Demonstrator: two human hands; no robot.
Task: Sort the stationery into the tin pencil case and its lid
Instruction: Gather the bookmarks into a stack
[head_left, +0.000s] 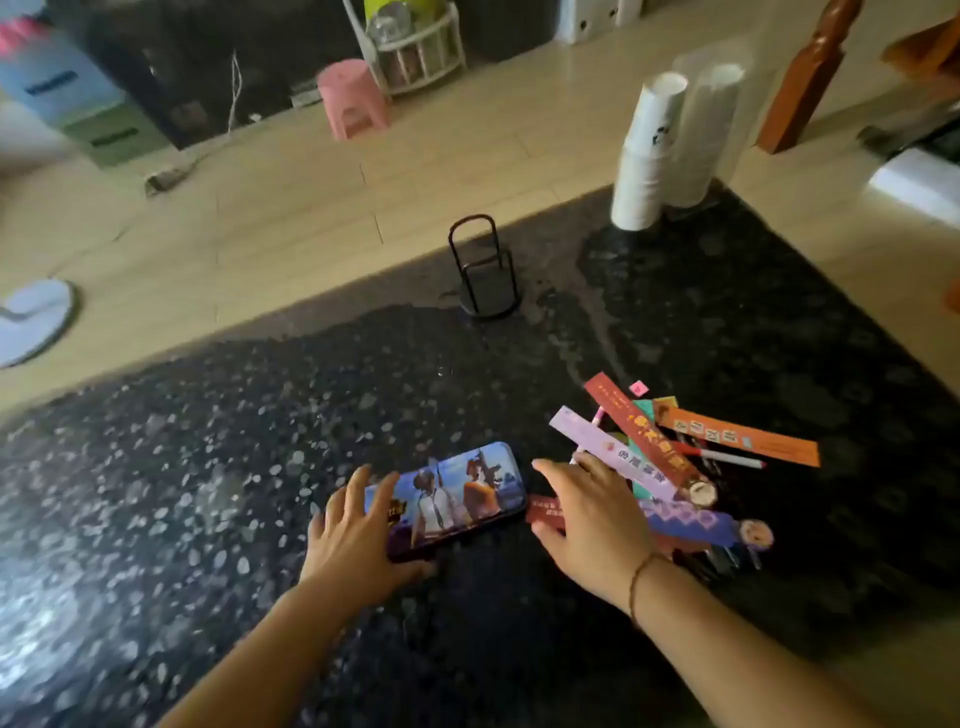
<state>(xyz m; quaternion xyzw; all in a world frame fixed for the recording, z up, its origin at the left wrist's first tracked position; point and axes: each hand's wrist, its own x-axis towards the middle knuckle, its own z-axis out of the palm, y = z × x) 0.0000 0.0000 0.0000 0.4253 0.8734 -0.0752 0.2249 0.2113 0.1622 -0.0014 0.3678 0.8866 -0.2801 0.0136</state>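
A closed tin pencil case (462, 493) with a colourful printed lid lies flat on the dark speckled table (208, 493). My left hand (358, 535) rests with spread fingers over the case's near left end. My right hand (587, 525) hovers open just right of the case, above the edge of a stationery pile. That pile holds paper bookmarks: a dark red one (639, 431), an orange one (737, 434), a lilac one (608, 452) and a blue one (696, 522). A red and white pen (722, 457) lies among them.
A black wire stand (485, 275) sits at the table's far edge. Two stacks of white paper cups (649, 150) stand at the far right corner. Beyond the table are a wooden floor, a pink stool (353, 98) and a white rack.
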